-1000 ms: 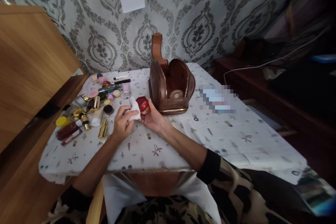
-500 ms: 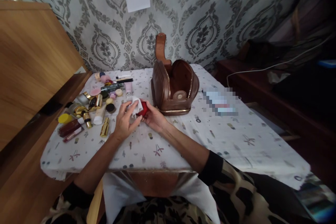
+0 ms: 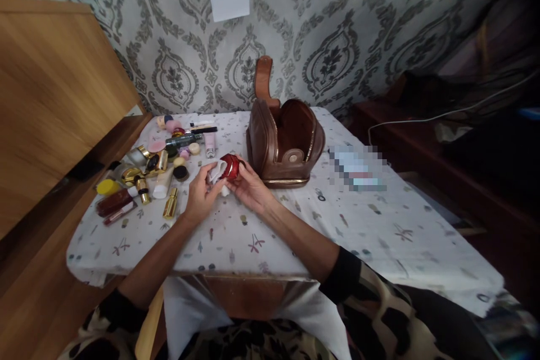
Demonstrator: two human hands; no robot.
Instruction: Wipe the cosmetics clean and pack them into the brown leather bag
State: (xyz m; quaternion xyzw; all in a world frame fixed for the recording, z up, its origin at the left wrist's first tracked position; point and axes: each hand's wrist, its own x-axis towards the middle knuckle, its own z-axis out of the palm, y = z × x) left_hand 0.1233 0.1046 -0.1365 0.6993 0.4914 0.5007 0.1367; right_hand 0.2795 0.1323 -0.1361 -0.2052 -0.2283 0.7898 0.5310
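My right hand (image 3: 252,187) grips a shiny red faceted bottle (image 3: 230,167), fingers round its right side and underneath. Pinched in my left hand (image 3: 201,194) is a crumpled white wipe (image 3: 216,171), pressed against the bottle's left end. Both hands are held above the front middle of the table. Just behind and to the right stands a brown leather bag (image 3: 261,149), unzipped, its strap flap raised. A pink tube (image 3: 210,143) stands on its cap behind my left hand. A gold bottle (image 3: 170,203) lies to the left of that hand.
Several cosmetics, among them a yellow-lidded jar (image 3: 107,187), a dark green bottle (image 3: 183,140) and a white tube (image 3: 162,183), crowd the left of the cloth-covered table (image 3: 371,253). A blurred-out flat object (image 3: 358,167) lies right of the bag. A wooden panel (image 3: 63,84) rises at left.
My left hand has shifted the wipe left and down, uncovering more of the red bottle. My right hand still holds the bottle. The whole view has shifted slightly.
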